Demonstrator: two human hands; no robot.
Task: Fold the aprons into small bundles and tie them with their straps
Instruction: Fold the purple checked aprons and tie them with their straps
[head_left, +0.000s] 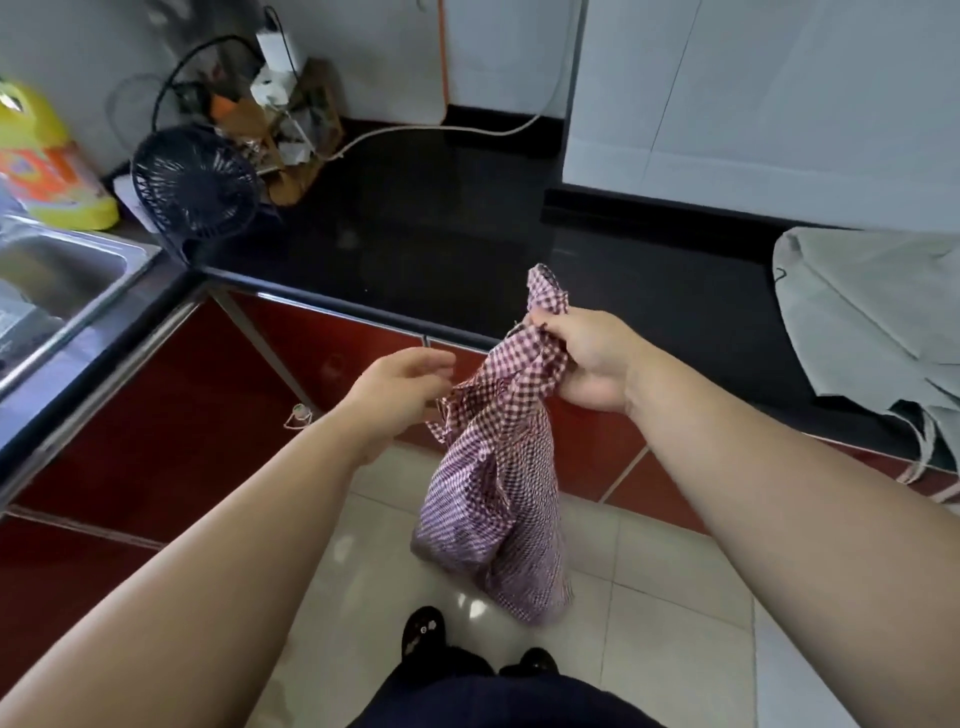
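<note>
Two hands reach out near the black counter (441, 234). The right hand (587, 364) squeezes the top of the checked apron (493, 509), which hangs down over the floor (675, 597). The left hand (400, 384) is loose and spread just left of it, and a grey apron (872, 312) lies on the counter at the right.

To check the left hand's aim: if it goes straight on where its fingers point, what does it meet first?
Probably the checked apron, its bunched part just under the gripping right hand. The open left hand points at that cloth, though depth is unclear.
</note>
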